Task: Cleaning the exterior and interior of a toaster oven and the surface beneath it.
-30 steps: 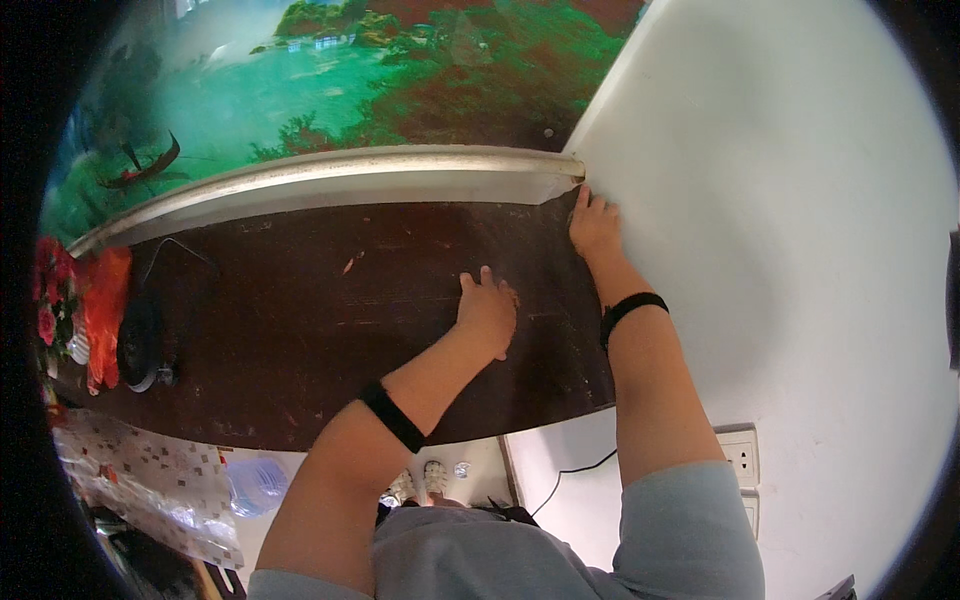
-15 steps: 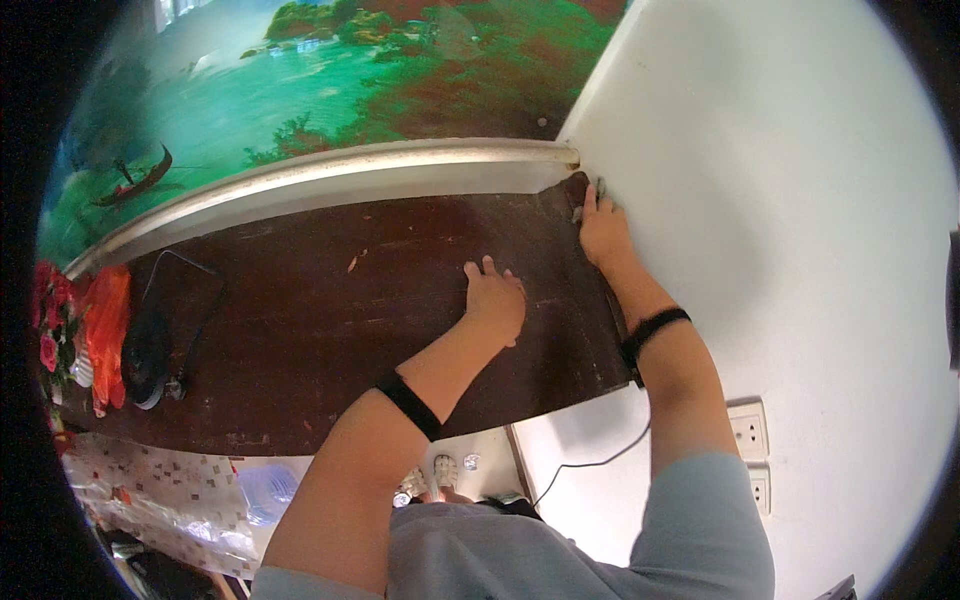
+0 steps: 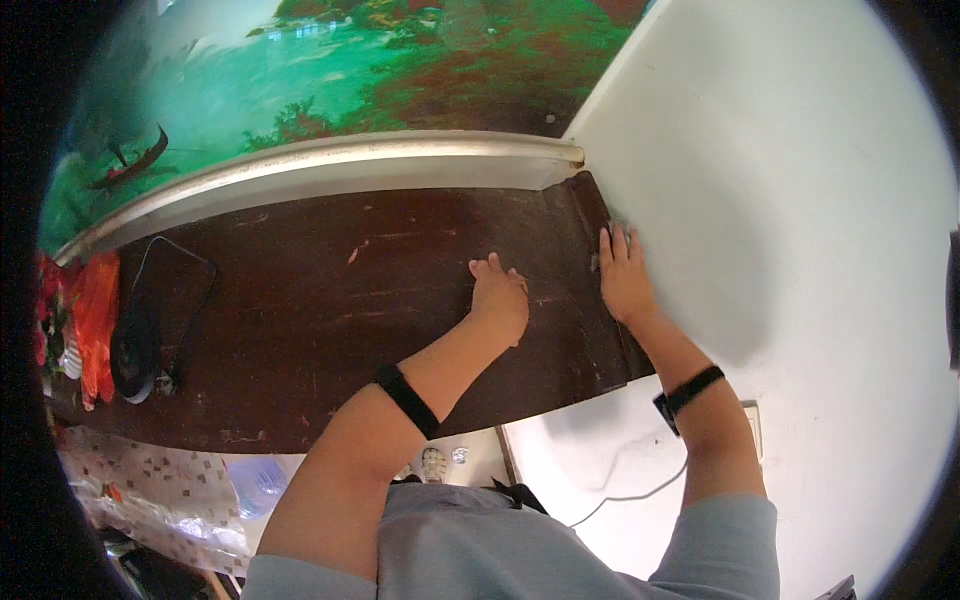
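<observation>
My left hand [image 3: 499,303] rests on the dark brown wooden tabletop [image 3: 300,300], fingers apart, with nothing seen in it. At the table's right edge, my right hand [image 3: 627,285] presses with its fingers stretched out over a small grey cloth [image 3: 620,232]. Only bits of that cloth show around the fingertips, and the rest is hidden under the hand. A raised dark strip [image 3: 582,225] runs along this edge beside the white wall.
On the table's left lie a black coiled cable with a plug [image 3: 135,350], an orange-red plastic bag [image 3: 95,325] and red flowers [image 3: 48,300]. A pale ledge [image 3: 340,160] runs behind, below a landscape picture [image 3: 350,80]. A thin cord [image 3: 640,495] hangs right of me.
My right hand has slid nearer to me along the table's right edge, the grey cloth moving with it. The left hand stays in nearly the same place.
</observation>
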Tool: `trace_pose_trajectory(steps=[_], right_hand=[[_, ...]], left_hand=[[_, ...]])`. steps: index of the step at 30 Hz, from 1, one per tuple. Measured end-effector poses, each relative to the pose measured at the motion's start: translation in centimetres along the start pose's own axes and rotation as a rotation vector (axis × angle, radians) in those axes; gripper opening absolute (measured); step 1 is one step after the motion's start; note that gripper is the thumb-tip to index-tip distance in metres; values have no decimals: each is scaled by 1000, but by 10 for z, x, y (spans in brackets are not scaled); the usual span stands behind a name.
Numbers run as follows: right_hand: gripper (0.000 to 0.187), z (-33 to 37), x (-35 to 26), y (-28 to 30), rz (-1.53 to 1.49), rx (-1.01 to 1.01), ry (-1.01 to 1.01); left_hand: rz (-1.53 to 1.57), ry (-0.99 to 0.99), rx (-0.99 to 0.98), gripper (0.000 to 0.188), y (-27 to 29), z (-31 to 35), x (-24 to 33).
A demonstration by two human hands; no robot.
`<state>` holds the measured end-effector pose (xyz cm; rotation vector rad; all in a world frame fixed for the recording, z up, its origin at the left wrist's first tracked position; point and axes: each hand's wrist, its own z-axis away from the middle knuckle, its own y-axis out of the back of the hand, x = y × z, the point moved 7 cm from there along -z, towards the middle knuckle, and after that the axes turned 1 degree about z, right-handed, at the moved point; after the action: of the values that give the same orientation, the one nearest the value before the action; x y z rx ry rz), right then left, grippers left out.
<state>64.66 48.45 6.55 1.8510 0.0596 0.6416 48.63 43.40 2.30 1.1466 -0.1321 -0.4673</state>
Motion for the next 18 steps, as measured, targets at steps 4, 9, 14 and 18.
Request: trace_pose_trajectory(steps=[4,9,14,18], right_hand=[[49,-80,4,-31,25,-32,28],[47,-147,1,-49,91,-164,38],[46,-102,27,-63,158,-65,93],[46,-16,-32,-12,26,-173,171]], left_hand=[[-63,-55,19,94,-5,-4,4],[-66,-30,17,91,-6,-1,0],[15,-79,11,99,19,12,7],[54,-16,-9,104,3,17,-12]])
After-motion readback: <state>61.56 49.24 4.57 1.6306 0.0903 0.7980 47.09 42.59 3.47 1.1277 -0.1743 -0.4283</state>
